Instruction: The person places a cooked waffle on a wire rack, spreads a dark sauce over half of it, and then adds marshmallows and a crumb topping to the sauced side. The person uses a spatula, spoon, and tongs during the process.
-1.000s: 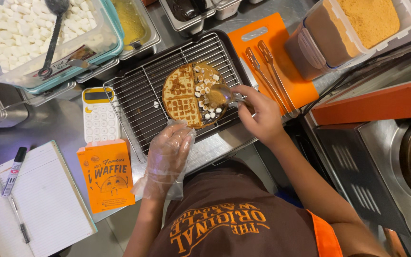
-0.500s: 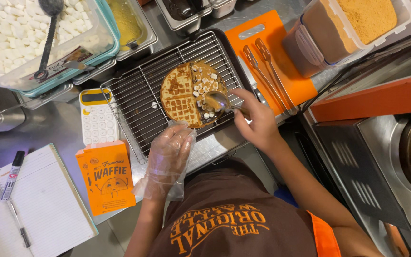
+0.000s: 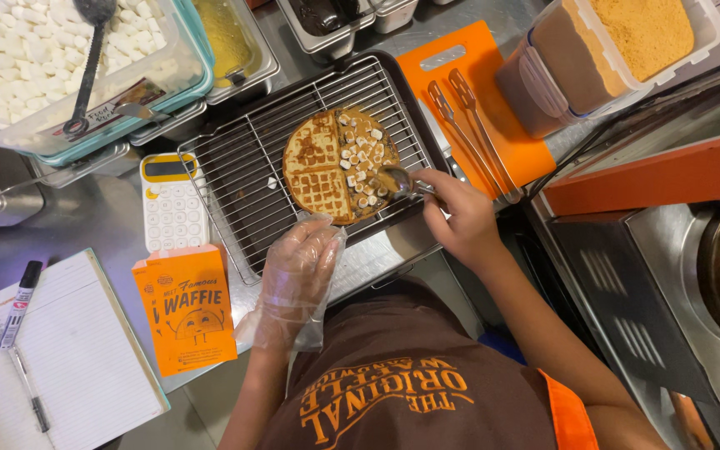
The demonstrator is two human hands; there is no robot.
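Shiny metal spoon (image 3: 395, 180), wire rack (image 3: 243, 175), crinkled clear plastic glove (image 3: 297, 275), matt orange board (image 3: 481, 100).

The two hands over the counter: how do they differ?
The left hand wears a loose clear plastic glove; the right hand is bare. The left hand holds nothing and rests at the near edge of the wire rack; the right hand grips a spoon whose bowl sits on the round waffle, on the half strewn with small marshmallows. The left hand's fingers point up towards the waffle; the right's curl round the handle. Both belong to one person.
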